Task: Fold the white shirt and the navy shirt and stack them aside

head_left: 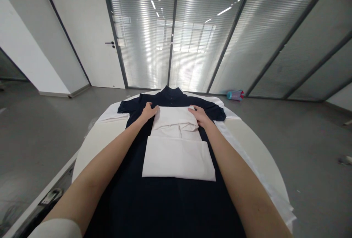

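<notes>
A folded piece of white cloth (178, 157), perhaps a garment, lies on a spread-out navy short-sleeved polo shirt (170, 208). Its lower part is one smooth flat panel, while a looser flap with creases lies at the far end. At the far left corner of that flap is my left hand (149, 112), thumb against the cloth's edge and index finger apart over the navy fabric. My right hand (200, 115) pinches the far right corner between thumb and fingers. Some fingertips of both hands are hidden.
Beneath the shirt is a round white table (255, 153) with more white fabric (231, 135) spread on it. A blue and purple object (235, 95) lies on the grey floor by the glass partition (192, 47). A power socket (51, 196) is at the lower left.
</notes>
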Available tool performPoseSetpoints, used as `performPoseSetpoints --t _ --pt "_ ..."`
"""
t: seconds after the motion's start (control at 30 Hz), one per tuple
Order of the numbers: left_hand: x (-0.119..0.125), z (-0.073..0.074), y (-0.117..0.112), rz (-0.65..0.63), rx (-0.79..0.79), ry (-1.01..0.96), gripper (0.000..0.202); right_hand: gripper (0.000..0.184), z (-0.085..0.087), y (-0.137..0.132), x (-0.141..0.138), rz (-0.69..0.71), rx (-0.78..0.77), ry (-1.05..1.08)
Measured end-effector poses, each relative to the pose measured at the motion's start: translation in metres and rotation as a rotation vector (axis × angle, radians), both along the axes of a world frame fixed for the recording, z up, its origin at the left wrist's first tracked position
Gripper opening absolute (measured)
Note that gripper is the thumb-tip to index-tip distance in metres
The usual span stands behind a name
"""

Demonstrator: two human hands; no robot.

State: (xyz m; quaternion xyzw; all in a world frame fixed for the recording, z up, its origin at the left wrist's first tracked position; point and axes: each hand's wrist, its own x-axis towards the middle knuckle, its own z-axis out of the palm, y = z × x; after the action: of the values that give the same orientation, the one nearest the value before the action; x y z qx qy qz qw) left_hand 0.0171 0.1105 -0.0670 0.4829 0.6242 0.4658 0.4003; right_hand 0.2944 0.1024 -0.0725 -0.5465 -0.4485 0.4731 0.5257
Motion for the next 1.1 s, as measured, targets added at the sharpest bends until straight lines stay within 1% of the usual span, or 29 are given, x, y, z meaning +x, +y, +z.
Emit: performPoseSetpoints --t 0.1,0.2,0.27,0.37,0.47,0.53,0.57,0.6,0.7,0.77,0.83,0.9,0.97,1.03,1.1 --pt "-0.008 0.004 0.006 -0.138 -0.074 -0.122 0.056 0.030 0.006 0.000 0.000 0.037 0.060 0.003" --pt "-0.001 0.006 0.006 -0.251 -0.128 -0.270 0.047 0.024 0.009 -0.002 -0.001 0.048 0.097 -0.010" --pt "0.004 0.005 0.006 -0.295 -0.159 -0.350 0.040 0.025 0.008 -0.003 -0.002 0.057 0.088 -0.019" --pt "0.006 0.002 0.009 -0.329 -0.205 -0.416 0.033 0.029 0.008 -0.005 -0.004 0.083 0.074 -0.058" --pt "0.005 0.001 0.012 -0.377 -0.267 -0.506 0.028 0.035 0.009 -0.005 -0.006 0.071 0.080 -0.140" --pt "0.004 0.001 0.011 -0.400 -0.280 -0.579 0.027 0.039 0.009 -0.006 -0.006 0.061 0.086 -0.185" --pt "0.005 0.001 0.010 -0.402 -0.262 -0.602 0.030 0.040 0.010 -0.006 -0.006 0.061 0.087 -0.201" --pt "0.005 0.001 0.009 -0.401 -0.233 -0.607 0.037 0.040 0.010 -0.007 -0.006 0.062 0.087 -0.216" --pt "0.007 -0.003 0.004 -0.404 -0.175 -0.540 0.079 0.037 0.009 -0.008 -0.008 0.073 0.068 -0.256" --pt "0.008 -0.007 0.002 -0.416 -0.169 -0.471 0.099 0.035 0.007 -0.009 -0.008 0.080 0.046 -0.278" --pt "0.007 -0.011 0.001 -0.419 -0.110 -0.433 0.106 0.034 0.004 -0.009 -0.008 0.068 0.031 -0.295" --pt "0.006 -0.013 0.000 -0.420 -0.016 -0.421 0.106 0.035 0.001 -0.008 -0.005 0.043 0.040 -0.313" --pt "0.003 -0.012 -0.003 -0.442 0.045 -0.400 0.107 0.040 0.000 -0.007 -0.002 0.046 0.067 -0.346" --pt "0.000 -0.010 -0.005 -0.500 0.051 -0.353 0.111 0.044 0.000 -0.006 0.002 0.079 0.106 -0.406" --pt "-0.003 -0.007 -0.008 -0.570 0.045 -0.295 0.116 0.040 0.002 -0.006 0.003 0.113 0.170 -0.509"
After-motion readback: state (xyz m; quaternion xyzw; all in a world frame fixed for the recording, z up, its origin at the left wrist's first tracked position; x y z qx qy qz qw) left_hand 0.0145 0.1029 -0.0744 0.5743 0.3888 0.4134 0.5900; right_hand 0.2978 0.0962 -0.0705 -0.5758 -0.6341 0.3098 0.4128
